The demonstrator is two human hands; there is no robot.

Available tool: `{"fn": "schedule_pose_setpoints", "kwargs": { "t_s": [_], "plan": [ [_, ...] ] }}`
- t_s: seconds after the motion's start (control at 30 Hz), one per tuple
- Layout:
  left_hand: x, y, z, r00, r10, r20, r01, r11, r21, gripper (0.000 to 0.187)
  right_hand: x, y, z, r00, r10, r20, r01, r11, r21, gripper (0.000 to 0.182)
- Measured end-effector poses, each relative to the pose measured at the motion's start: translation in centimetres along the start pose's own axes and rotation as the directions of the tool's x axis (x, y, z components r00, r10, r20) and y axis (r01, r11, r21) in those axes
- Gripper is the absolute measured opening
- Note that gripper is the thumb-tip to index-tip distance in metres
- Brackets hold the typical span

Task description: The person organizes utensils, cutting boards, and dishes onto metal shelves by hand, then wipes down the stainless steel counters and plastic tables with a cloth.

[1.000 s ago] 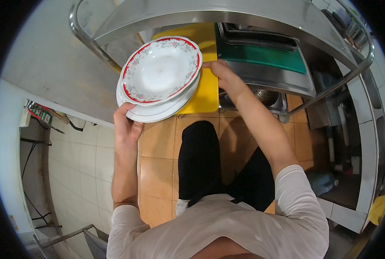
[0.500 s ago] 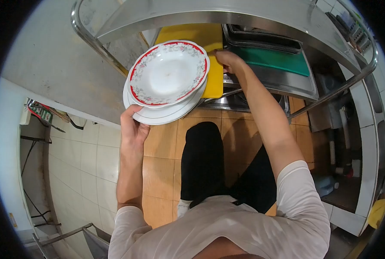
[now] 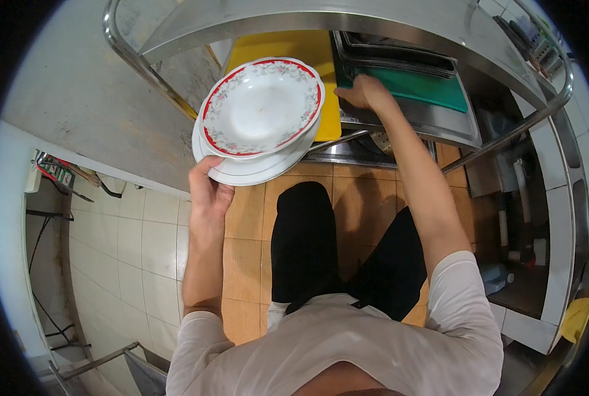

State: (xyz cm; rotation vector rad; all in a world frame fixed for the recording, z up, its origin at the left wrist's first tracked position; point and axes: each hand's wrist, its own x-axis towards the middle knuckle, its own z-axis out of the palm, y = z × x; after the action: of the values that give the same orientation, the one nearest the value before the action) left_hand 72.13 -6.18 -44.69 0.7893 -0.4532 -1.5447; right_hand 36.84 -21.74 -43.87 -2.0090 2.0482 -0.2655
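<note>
My left hand (image 3: pixel 210 188) grips the lower left rim of a stack of white plates (image 3: pixel 261 173). On top of the stack lies a scalloped plate (image 3: pixel 261 109) with a red rim and floral pattern. The stack covers part of a yellow board (image 3: pixel 294 46) on the metal shelf. My right hand (image 3: pixel 367 92) is just right of the yellow board, over the near left part of a green board (image 3: pixel 426 89). Its fingers point left and look parted, with nothing visible between them.
Dark trays (image 3: pixel 400 53) lie behind the green board. A steel upper shelf (image 3: pixel 347 21) spans above, its curved rail (image 3: pixel 126 49) at left. The lower right holds a tiled counter edge (image 3: pixel 562 264) and a yellow item (image 3: pixel 577 319).
My right hand has moved slightly right, off the yellow board's edge. My left hand and the plates have shifted slightly right and up in the view.
</note>
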Motion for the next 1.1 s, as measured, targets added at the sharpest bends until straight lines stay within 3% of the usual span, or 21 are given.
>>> {"fn": "schedule_pose_setpoints", "kwargs": {
  "t_s": [0.07, 0.1, 0.17, 0.2, 0.3, 0.43, 0.47, 0.53, 0.6, 0.67, 0.73, 0.8, 0.87, 0.9, 0.97, 1.07, 1.1],
  "plan": [
    [0.1, 0.1, -0.2, 1.0, -0.001, -0.005, 0.001, 1.0, -0.002, 0.044, -5.6, -0.9, 0.2, 0.987, 0.063, -0.149, -0.041, 0.989, 0.144, 0.065],
    [0.2, 0.1, -0.4, 1.0, -0.002, -0.018, 0.002, 1.0, -0.007, 0.044, -7.6, -0.6, 1.8, 0.943, -0.071, -0.326, 0.134, 0.975, 0.177, 0.06],
    [0.2, 0.1, -0.4, 1.0, 0.004, -0.012, -0.004, 1.0, -0.003, 0.044, -11.2, -1.1, 4.0, 0.907, -0.228, -0.353, 0.288, 0.949, 0.127, 0.061],
    [0.1, 0.1, -0.2, 1.0, 0.015, 0.007, -0.015, 1.0, -0.001, 0.043, -12.6, -1.8, 4.8, 0.921, -0.158, -0.357, 0.228, 0.96, 0.163, 0.057],
    [-0.6, 0.1, 0.4, 1.0, 0.014, 0.001, -0.014, 0.999, 0.034, 0.043, -14.6, -3.3, 3.4, 0.967, -0.15, -0.204, 0.203, 0.941, 0.27, 0.054],
    [-0.7, 0.1, 0.1, 1.0, -0.012, 0.013, 0.012, 1.0, 0.023, 0.043, -15.3, -2.9, 3.3, 0.905, -0.202, -0.373, 0.336, 0.879, 0.339, 0.035],
    [0.1, 0.0, -1.5, 0.996, -0.042, 0.077, 0.039, 0.998, 0.044, 0.046, -15.9, -2.8, 3.1, 0.934, -0.15, -0.325, 0.282, 0.867, 0.411, 0.032],
    [-0.9, 0.1, -0.5, 0.998, -0.029, 0.059, 0.027, 0.999, 0.042, 0.05, -17.5, -2.6, 1.8, 0.975, -0.06, -0.216, 0.168, 0.833, 0.528, 0.027],
    [-2.7, 0.8, 1.1, 0.997, -0.031, 0.076, 0.03, 0.999, 0.021, 0.054, -19.2, -2.0, 0.7, 0.984, -0.061, -0.166, 0.15, 0.786, 0.599, 0.027],
    [-5.1, 1.5, 2.6, 0.99, -0.055, 0.126, 0.056, 0.998, -0.006, 0.057, -21.7, -1.8, -1.3, 0.992, -0.056, -0.111, 0.12, 0.663, 0.739, 0.024],
    [-7.9, 2.1, 4.1, 0.994, -0.108, 0.026, 0.109, 0.992, -0.064, 0.061, -24.8, -1.7, -2.9, 0.998, 0.052, 0.027, -0.047, 0.446, 0.894, 0.019],
    [-12.6, 5.2, 8.2, 0.982, -0.152, -0.111, 0.143, 0.986, -0.082, 0.062, -28.8, -5.5, -9.7, 0.953, 0.208, 0.219, -0.256, 0.172, 0.951, 0.018],
    [-16.2, 6.4, 9.7, 0.994, -0.11, -0.016, 0.108, 0.987, -0.119, 0.056, -31.3, -7.1, -14.1, 0.955, 0.244, 0.169, -0.199, 0.106, 0.974, 0.027],
    [-18.7, 8.1, 12.0, 0.992, -0.125, -0.006, 0.123, 0.983, -0.139, 0.052, -31.9, -5.7, -14.2, 0.954, 0.226, 0.196, -0.207, 0.026, 0.978, 0.046],
    [-23.1, 11.4, 14.4, 0.981, -0.191, 0.021, 0.193, 0.974, -0.118, 0.051, -34.2, -8.2, -20.4, 0.992, 0.09, 0.09, -0.087, -0.041, 0.995, 0.055],
    [-26.9, 13.3, 17.2, 0.989, -0.141, 0.054, 0.146, 0.982, -0.116, 0.052, -34.4, -12.1, -25.4, 0.996, 0.083, 0.029, -0.009, -0.231, 0.973, 0.066],
    [-27.8, 14.2, 17.8, 0.99, -0.121, 0.065, 0.128, 0.986, -0.109, 0.055, -34.6, -13.3, -27.2, 0.995, 0.077, 0.059, -0.042, -0.199, 0.979, 0.063]
  ]
}}
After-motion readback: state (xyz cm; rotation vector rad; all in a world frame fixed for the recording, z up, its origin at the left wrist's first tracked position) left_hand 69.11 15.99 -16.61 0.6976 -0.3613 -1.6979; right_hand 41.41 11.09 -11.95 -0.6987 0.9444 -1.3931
